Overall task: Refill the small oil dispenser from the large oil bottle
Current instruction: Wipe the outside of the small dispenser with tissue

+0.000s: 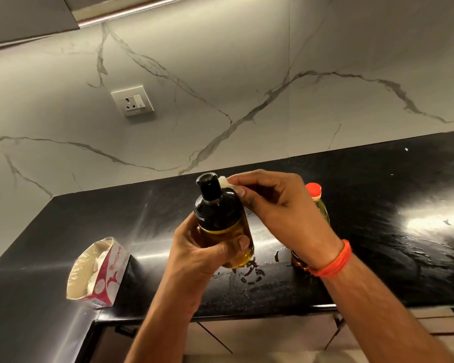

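Observation:
My left hand (207, 248) grips the small oil dispenser (219, 216) round its lower half and holds it above the black counter (378, 205). It is a dark bottle with a black cap, holding golden oil. My right hand (275, 203) pinches a white tissue (227, 182) against the dispenser's shoulder, just below the cap. The large oil bottle (319, 203), with a red cap and yellow oil, stands on the counter behind my right wrist, mostly hidden by it.
An open tissue pack (100, 271) lies on the counter at the left. Oil smears (252, 273) sit on the counter under the dispenser. A wall socket (133, 100) is on the marble backsplash. The counter's front edge runs below my forearms.

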The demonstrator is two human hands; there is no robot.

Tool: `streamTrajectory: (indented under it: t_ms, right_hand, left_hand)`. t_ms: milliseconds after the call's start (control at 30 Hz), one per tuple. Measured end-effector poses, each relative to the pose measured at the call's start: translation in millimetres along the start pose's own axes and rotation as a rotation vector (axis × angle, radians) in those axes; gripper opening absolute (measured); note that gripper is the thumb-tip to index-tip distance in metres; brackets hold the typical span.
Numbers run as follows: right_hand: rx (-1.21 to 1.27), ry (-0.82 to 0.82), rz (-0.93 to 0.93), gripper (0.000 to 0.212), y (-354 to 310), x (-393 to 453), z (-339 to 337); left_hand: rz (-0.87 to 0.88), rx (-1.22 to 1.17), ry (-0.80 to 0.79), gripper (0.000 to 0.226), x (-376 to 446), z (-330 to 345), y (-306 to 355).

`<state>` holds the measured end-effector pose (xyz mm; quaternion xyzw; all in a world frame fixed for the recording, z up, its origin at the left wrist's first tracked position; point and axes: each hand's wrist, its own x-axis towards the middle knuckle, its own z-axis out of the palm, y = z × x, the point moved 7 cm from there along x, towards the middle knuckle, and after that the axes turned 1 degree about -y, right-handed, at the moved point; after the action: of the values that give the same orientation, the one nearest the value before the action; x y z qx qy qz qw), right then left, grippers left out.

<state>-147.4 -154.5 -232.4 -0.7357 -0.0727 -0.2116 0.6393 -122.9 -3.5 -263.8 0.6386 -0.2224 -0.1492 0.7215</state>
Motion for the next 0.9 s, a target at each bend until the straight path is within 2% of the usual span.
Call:
streamTrajectory:
  t_ms: [100, 267, 433, 567, 700, 800, 833, 900]
  right_hand:
    - [0.022, 0.139, -0.017, 0.022, 3, -14, -3]
    - [-0.221, 0.300, -0.215, 0.020, -12, -41, 2]
    - [-0.351, 0.297, -0.355, 0.014, -28, -55, 13]
    - [-0.411, 0.275, -0.417, 0.014, -32, -57, 16]
    - [-0.384, 0.361, -0.372, 0.014, -20, -50, 1]
    - [-0.294, 0.317, -0.265, 0.018, -1, -38, -7]
    - [-0.229, 0.279, -0.212, 0.019, 7, -34, -7]
    - [-0.106, 0.193, -0.116, 0.020, 23, -28, -5]
  left_hand:
    - [-0.010, 0.017, 0.053, 0.055, 2, -6, -3]
    - [-0.017, 0.012, 0.066, 0.051, 2, -6, -5]
    - [-0.007, 0.003, 0.074, 0.040, 4, -4, -6]
    - [0.020, -0.003, 0.076, 0.044, 6, -4, -4]
    - [0.023, 0.018, 0.050, 0.065, 6, -3, -5]
    - [0.027, 0.027, 0.045, 0.080, 5, -2, -3]
    - [0.033, 0.024, 0.033, 0.077, 4, 0, -3]
    - [0.052, 0.021, 0.007, 0.057, 4, 2, 0]
